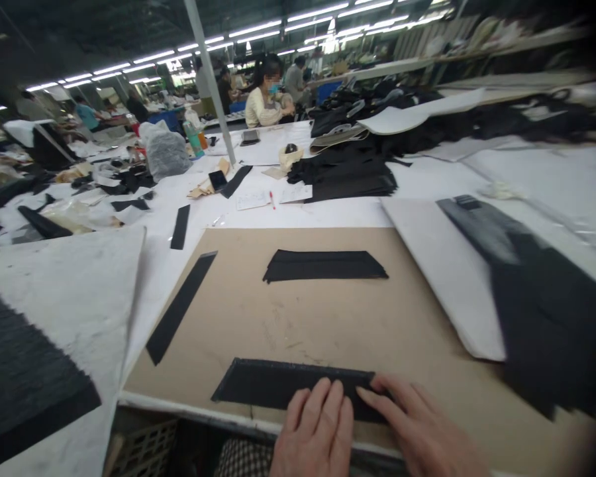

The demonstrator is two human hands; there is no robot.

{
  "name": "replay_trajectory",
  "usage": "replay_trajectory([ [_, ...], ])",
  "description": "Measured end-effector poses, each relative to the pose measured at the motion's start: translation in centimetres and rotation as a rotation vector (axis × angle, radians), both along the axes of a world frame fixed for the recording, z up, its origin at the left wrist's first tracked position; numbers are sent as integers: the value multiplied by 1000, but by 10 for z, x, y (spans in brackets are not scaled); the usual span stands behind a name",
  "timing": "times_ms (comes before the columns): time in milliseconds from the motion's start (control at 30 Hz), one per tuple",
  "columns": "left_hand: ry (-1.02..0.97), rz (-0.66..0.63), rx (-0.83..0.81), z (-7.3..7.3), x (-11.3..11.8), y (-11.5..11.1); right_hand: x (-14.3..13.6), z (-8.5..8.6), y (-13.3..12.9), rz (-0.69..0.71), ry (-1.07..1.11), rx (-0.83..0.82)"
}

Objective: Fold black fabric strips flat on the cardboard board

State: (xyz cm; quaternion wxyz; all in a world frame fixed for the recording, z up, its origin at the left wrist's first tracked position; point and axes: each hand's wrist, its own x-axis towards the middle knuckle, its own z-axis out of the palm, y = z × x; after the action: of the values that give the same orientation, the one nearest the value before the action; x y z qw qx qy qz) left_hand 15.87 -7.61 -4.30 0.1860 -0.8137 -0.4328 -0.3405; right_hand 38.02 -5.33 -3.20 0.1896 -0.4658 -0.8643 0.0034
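A black fabric strip (278, 384) lies flat along the near edge of the tan board (288, 324). My left hand (315, 424) rests on the strip with its fingers stretched out, pressing on it. At the strip's right end, my right hand (412, 417) pinches the upper edge between thumb and forefinger. Farther up the board sits a small stack of black strips (325, 265). Another black strip (181, 308) lies slanted along the board's left side.
To the right, a white board (442, 278) carries black fabric pieces (551, 311). On the left, another pale board (114, 291) holds dark fabric. Beyond are a pen (272, 200), a phone (217, 180), fabric piles (347, 175), a slanted pole (211, 79) and a seated person (268, 99).
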Motion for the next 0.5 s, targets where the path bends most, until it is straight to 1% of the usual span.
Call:
replay_trajectory([
  [33,-7,-14,0,3,-1,1,-3,8,-2,-19,11,-26],
  [67,-1,-30,-5,5,-2,3,-7,15,-3,-8,25,-53],
  [167,86,-105,-43,11,-8,8,-16,35,-5,-117,60,-199],
  [267,160,-166,-49,13,-13,13,-19,47,-2,-173,92,-297],
  [333,179,-174,-36,15,-15,15,-17,52,3,-186,110,-341],
  [400,194,-170,-13,16,-14,15,-9,55,9,-195,159,-341],
  [500,228,-159,25,16,-12,15,8,60,12,-266,278,-206],
])
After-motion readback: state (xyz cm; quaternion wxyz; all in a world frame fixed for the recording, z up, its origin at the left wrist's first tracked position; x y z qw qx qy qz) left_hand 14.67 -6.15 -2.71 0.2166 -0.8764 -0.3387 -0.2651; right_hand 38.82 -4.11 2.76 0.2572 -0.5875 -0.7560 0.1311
